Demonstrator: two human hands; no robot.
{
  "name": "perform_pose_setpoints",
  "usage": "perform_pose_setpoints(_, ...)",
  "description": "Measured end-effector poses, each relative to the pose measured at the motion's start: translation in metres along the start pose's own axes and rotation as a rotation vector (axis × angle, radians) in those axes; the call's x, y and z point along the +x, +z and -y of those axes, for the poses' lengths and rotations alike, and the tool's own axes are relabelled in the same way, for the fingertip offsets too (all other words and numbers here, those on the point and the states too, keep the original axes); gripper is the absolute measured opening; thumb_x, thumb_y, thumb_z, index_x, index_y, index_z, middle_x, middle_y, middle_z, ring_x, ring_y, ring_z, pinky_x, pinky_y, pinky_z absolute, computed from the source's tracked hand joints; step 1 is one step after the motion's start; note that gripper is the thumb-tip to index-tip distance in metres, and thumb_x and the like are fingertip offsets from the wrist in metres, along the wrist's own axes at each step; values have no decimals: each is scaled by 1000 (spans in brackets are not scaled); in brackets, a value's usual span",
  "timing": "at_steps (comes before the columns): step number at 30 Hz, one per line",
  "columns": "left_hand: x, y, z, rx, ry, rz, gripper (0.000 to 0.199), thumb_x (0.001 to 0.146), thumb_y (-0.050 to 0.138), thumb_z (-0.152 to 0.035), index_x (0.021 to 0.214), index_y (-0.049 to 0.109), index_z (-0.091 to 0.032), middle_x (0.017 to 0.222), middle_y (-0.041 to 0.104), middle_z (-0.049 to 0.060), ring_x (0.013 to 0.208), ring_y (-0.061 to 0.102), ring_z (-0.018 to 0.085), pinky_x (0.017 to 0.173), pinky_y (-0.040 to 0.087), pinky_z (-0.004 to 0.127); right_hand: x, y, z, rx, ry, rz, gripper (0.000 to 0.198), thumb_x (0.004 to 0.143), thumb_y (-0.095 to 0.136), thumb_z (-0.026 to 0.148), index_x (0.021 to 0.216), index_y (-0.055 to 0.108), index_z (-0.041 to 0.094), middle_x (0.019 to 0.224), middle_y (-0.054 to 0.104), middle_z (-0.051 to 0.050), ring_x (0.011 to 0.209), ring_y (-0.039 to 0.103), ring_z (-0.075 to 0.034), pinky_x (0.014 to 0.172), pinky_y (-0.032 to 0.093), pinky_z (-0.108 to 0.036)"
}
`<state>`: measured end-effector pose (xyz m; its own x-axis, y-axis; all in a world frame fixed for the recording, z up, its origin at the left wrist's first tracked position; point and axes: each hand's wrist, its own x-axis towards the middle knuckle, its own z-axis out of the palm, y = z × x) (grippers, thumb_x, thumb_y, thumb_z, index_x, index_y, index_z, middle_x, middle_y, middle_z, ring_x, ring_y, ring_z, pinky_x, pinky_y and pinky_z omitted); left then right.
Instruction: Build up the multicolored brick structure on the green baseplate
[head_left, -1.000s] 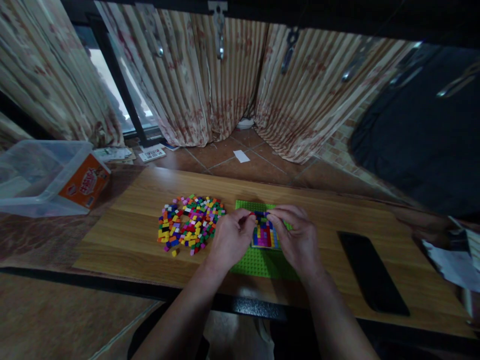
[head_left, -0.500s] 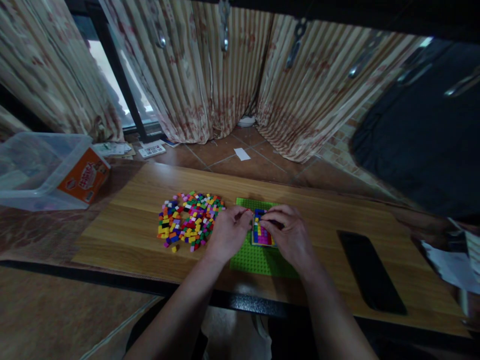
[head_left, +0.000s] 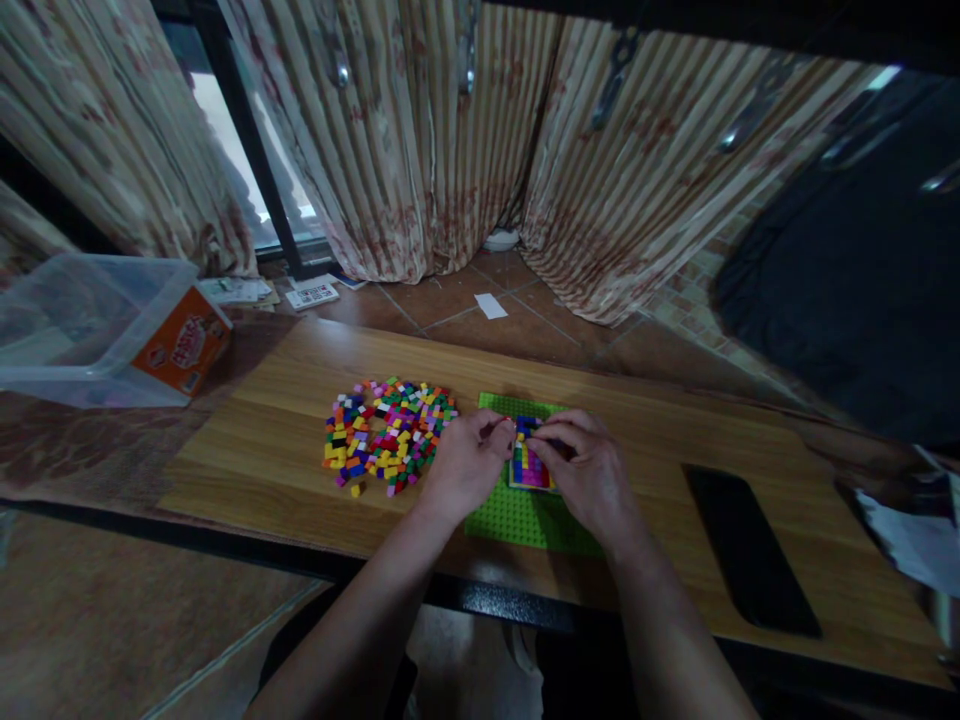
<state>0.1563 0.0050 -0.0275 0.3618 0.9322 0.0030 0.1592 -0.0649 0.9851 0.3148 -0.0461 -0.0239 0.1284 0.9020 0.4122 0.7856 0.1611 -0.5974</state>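
A green studded baseplate (head_left: 499, 525) lies on the wooden table. On it sits a small build of coloured toy bricks (head_left: 529, 470), blue, yellow, magenta and red, partly covered by my fingers. At its left edge my left hand (head_left: 466, 462) is closed in a pinch, with a speck of red by the fingertips too small to name. From the right, my right hand (head_left: 592, 470) bends over the build, thumb and fingers pinched together at its upper part. Whatever is between those fingertips is hidden.
Left of the baseplate spreads a pile of loose coloured bricks (head_left: 386, 450), with a yellow brick (head_left: 356, 490) at its near edge. A clear plastic bin (head_left: 97, 375) with an orange label stands far left. A black flat slab (head_left: 750, 550) lies on the table's right.
The whole view has shifted slightly, so things appear a little further right. Both hands stay at the brick build, with the right fingertips moved a little over its upper part.
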Motion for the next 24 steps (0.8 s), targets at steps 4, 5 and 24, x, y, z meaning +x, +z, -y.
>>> perform_pose_setpoints(4, 1, 0, 3, 7, 8, -2, 27, 90, 52, -35, 77, 67, -16, 73, 71, 3, 61, 65, 14, 57, 48, 24, -1, -1, 0, 8, -6, 11, 12, 86, 63, 24, 79, 72, 23, 94, 67, -5, 91, 60, -22, 85, 48, -41)
perform_pose_setpoints(5, 1, 0, 3, 8, 13, -2, 27, 90, 52, -35, 77, 67, -16, 74, 71, 3, 61, 65, 14, 57, 48, 23, -1, -1, 1, 10, -4, 10, 12, 86, 62, 24, 79, 72, 23, 94, 67, -5, 92, 60, -22, 86, 48, -40)
perform_pose_setpoints(24, -1, 0, -4, 48, 12, -5, 26, 89, 51, -32, 76, 67, -16, 69, 68, 3, 60, 64, 14, 57, 47, 24, 3, 2, 3, 118, 131, -62, 13, 81, 66, 30, 71, 69, 24, 89, 67, -5, 88, 61, -22, 84, 46, -40)
